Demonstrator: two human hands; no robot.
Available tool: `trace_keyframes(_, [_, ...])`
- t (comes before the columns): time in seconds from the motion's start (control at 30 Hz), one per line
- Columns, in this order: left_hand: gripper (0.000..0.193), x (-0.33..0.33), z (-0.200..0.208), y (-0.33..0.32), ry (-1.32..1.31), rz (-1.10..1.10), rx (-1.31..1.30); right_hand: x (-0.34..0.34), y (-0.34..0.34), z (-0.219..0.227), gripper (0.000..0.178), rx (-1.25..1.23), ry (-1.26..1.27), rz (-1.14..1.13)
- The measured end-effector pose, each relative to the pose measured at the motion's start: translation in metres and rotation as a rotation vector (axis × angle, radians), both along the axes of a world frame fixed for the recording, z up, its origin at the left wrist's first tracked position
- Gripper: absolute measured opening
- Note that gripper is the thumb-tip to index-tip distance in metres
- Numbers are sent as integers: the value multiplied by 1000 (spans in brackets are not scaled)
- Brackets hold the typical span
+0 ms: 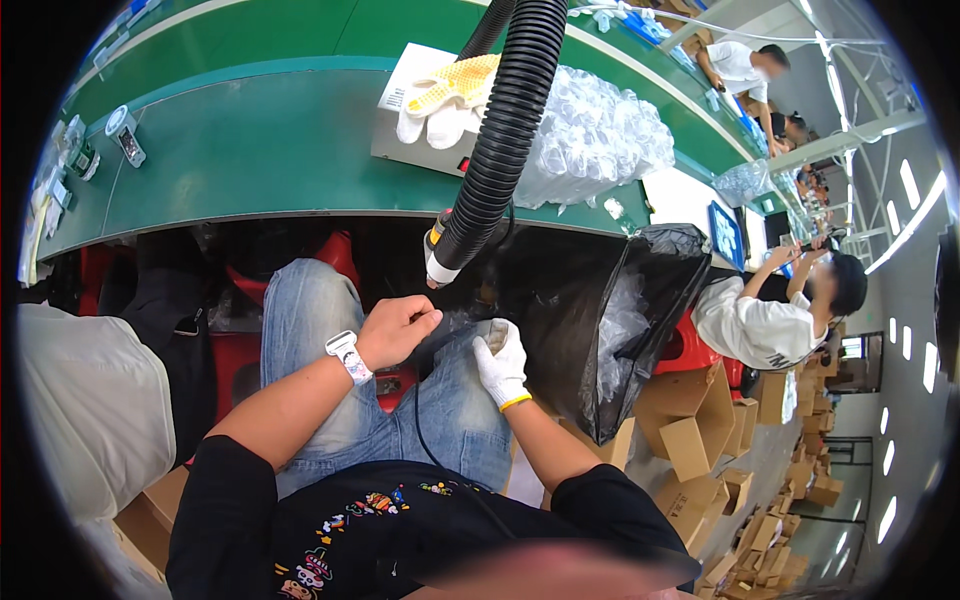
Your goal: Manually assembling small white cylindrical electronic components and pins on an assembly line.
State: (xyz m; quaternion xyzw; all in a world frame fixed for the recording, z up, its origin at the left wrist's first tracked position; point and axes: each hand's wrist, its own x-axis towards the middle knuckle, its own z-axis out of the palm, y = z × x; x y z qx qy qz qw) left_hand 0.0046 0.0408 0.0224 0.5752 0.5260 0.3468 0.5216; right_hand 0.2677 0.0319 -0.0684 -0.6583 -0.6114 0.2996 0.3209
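Note:
My bare left hand (398, 330), a white watch (347, 357) on its wrist, is held above my lap with the fingers curled under. Whatever lies inside those fingers is hidden. My right hand (502, 362), in a white knitted glove with a yellow cuff, is closed beside my right knee; its contents cannot be made out. Just above my left hand hangs the white and yellow nozzle (440, 262) of a black corrugated hose (515, 110), apart from both hands.
On the green bench (270, 150) are a white box-shaped device (410, 75), spare gloves (445, 100) and a bag of clear plastic pieces (595, 140). A black bag (570, 330) hangs right of my knee. Cardboard boxes (685, 420) and a seated co-worker (770, 310) are farther right.

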Motion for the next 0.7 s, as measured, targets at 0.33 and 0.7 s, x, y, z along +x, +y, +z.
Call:
trace_keyframes(0.33, [29, 7, -1, 4, 23, -39, 27, 8, -4, -2, 46, 19, 16, -30])
trace_keyframes(0.7, [26, -13, -1, -2, 51, 24, 30, 3, 0, -1, 47, 14, 17, -14])
